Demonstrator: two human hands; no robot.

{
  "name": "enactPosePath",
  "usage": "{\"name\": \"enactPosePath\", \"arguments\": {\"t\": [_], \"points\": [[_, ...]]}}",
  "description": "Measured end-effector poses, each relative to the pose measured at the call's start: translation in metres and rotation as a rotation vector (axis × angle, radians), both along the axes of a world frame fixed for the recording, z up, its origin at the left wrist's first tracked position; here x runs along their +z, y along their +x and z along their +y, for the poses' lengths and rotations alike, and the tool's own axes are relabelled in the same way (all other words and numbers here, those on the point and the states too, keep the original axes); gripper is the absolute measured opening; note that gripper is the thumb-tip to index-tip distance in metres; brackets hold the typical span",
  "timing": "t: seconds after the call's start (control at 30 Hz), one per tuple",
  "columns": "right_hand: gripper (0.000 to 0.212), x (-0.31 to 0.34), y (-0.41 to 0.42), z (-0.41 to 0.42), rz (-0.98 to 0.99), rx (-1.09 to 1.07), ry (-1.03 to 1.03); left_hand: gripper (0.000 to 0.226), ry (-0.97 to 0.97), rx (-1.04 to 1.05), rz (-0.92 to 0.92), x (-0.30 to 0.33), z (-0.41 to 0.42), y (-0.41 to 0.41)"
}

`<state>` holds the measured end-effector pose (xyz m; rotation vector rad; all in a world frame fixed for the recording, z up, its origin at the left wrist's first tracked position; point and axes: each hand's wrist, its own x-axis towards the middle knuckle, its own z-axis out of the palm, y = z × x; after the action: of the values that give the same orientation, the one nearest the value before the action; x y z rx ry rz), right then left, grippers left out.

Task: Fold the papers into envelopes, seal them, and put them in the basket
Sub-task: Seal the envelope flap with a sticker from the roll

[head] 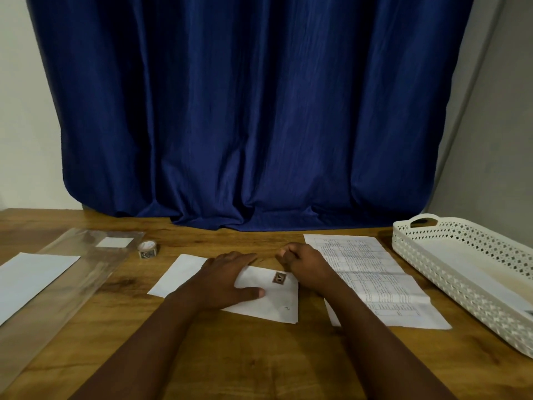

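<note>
Our left hand (pixel 227 280) lies flat and spread on the folded envelope (pixel 259 295), fingers together and thumb stretched toward its near edge, pressing it to the wooden table (pixel 245 356). The envelope is white, folded into a slanted rectangle at the table's middle, with a small brown patterned sticker (pixel 279 278) sealing its flap near the upper right corner and a faint pen mark near the lower right. Far left lie a blank white sheet (pixel 28 281) and a clear plastic sleeve (pixel 72 272), with a small tape roll (pixel 148 249) beyond. Our right hand (pixel 302 262) rests curled into a loose fist at the envelope's right corner, gripping nothing we can see. Further right lies a printed sheet (pixel 375 281), then the white lattice basket (pixel 450 272).
</note>
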<state>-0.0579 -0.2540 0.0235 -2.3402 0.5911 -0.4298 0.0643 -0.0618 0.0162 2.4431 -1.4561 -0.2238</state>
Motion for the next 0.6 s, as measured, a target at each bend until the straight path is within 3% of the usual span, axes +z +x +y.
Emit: {"name": "enactPosePath", "arguments": {"t": [0.23,0.43,0.6], "points": [[0.016,0.007,-0.002,0.009,-0.015,0.134,0.1,0.091,-0.064,-0.032,0.031,0.002,-0.001,-0.001],[0.022,0.02,-0.01,0.014,-0.005,0.188,0.225,0.094,-0.09,-0.1,0.124,0.008,-0.001,-0.009],[0.026,0.027,-0.019,0.017,0.167,0.243,0.281,0.122,-0.129,-0.136,0.205,0.006,-0.003,-0.011]]}}
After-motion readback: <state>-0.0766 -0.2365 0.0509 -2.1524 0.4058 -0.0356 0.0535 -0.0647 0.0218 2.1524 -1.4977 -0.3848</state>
